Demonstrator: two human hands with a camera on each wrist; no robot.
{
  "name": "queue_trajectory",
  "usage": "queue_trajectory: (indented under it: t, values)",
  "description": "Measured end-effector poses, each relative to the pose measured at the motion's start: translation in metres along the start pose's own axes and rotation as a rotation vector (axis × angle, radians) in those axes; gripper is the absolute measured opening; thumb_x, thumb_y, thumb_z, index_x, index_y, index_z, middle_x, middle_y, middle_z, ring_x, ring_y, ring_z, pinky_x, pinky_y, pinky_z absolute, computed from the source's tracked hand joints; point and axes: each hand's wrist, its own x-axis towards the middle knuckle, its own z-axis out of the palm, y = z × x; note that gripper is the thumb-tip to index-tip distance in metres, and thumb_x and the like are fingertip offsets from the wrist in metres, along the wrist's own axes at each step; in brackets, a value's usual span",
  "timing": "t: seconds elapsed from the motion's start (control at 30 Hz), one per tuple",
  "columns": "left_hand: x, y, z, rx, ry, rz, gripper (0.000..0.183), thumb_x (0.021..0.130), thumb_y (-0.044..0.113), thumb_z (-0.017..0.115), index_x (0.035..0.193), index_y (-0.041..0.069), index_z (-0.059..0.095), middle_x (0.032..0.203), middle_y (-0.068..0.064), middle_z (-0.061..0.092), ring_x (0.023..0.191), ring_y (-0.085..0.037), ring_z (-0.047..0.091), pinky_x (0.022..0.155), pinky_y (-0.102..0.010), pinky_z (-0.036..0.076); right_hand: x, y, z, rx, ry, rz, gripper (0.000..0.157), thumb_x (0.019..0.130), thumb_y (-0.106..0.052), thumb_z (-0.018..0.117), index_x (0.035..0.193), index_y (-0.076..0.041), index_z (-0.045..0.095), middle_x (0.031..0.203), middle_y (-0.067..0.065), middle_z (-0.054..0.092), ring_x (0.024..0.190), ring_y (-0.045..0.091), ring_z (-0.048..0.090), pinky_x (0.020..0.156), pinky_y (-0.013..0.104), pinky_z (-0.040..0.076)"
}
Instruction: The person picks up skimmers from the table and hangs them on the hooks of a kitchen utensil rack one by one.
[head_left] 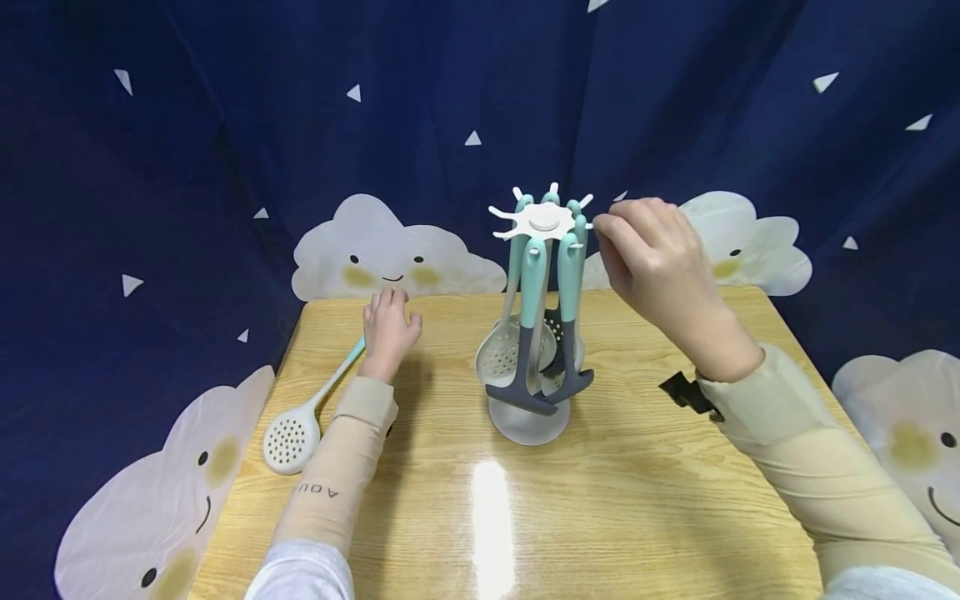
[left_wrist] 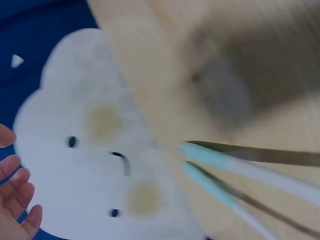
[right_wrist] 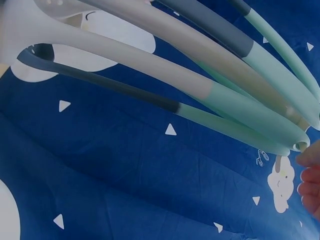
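Observation:
My left hand (head_left: 388, 333) is above the left side of the table, over the mint handle of a perforated skimmer (head_left: 291, 440). Its fingers are relaxed and hold nothing. In the left wrist view the fingers (left_wrist: 20, 195) appear apart from two mint-handled utensils on the table: an upper handle (left_wrist: 205, 154) and a lower handle (left_wrist: 207, 182). Mid-table stands a white utensil rack (head_left: 528, 421) hung with several mint-handled kitchen tools. At the rack's right side my right hand (head_left: 660, 262) pinches a hook tip, beside the handle (right_wrist: 257, 117) hanging there.
Dark turners (head_left: 521, 392) and a perforated ladle (head_left: 498, 354) hang low around the rack's base. The wooden table (head_left: 637, 500) reaches back to a blue curtain (head_left: 420, 100) with white triangles and clouds. A black strap end (head_left: 686, 392) sticks out from the right sleeve.

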Motion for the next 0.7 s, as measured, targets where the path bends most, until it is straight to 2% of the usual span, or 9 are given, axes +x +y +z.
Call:
queue_trajectory:
  t: [0.1,0.27,0.5,0.7]
  values:
    - [-0.001,-0.014,0.008,0.034,-0.077,-0.071,0.033,0.084,0.016,0.053,0.112,-0.002,0.052,0.109,-0.015,0.049,0.102,-0.031,0.041,0.088,-0.043,0.033,0.0,0.0,0.0,0.0,-0.007,-0.001,0.01,0.078,0.011,0.056,0.085,0.005,0.06,0.082,0.018,0.058,0.073,0.037,0.052,0.059,0.045,0.041]
    - [-0.009,-0.034,0.021,0.073,-0.181,-0.138,0.039,0.085,0.012,0.052,0.119,-0.005,0.047,0.113,-0.02,0.05,0.105,-0.034,0.043,0.089,-0.046,0.035,-0.001,0.0,0.0,0.001,-0.006,0.001,0.01,0.078,0.011,0.056,0.085,0.005,0.06,0.082,0.018,0.058,0.071,0.037,0.051,0.059,0.044,0.041]
    - [-0.019,-0.058,0.032,0.01,-0.378,-0.298,0.058,0.084,0.006,0.051,0.135,-0.008,0.028,0.125,-0.027,0.04,0.114,-0.041,0.039,0.094,-0.055,0.034,0.0,0.0,0.001,0.0,0.001,0.003,0.01,0.078,0.011,0.056,0.085,0.005,0.06,0.082,0.018,0.058,0.07,0.037,0.05,0.058,0.044,0.04]
    - [-0.023,-0.069,0.037,-0.022,-0.464,-0.375,0.055,0.086,0.007,0.053,0.132,-0.009,0.028,0.125,-0.031,0.039,0.115,-0.046,0.039,0.093,-0.055,0.037,0.0,0.0,0.001,0.003,0.003,0.006,0.01,0.078,0.011,0.056,0.085,0.005,0.059,0.082,0.018,0.058,0.07,0.037,0.05,0.058,0.044,0.04]
